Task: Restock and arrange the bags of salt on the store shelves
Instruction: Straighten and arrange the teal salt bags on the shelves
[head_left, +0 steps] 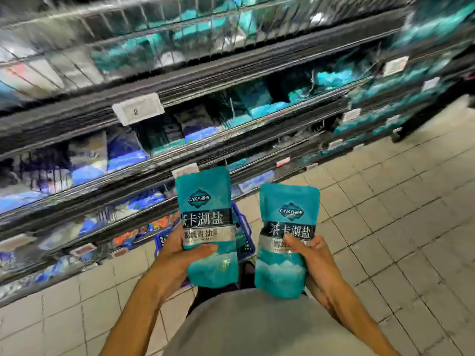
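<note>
Left hand (180,255) gripping 1 teal salt bag (205,219), right hand (316,263) gripping another salt bag (285,235), both upright, blurred store shelves (180,80) behind

The two salt bags, one (208,222) on the left and one (284,240) on the right, are glossy teal plastic film with a clear window in the middle, smooth and lightly creased. The shelves (180,83) look like dark painted metal with shiny wire rails along the front. A price tag (137,111) is pale matt plastic or paper. The basket (244,227) is blue plastic mesh. The floor (385,214) is pale, matt tile. The shirt (257,325) is grey cloth.
</note>
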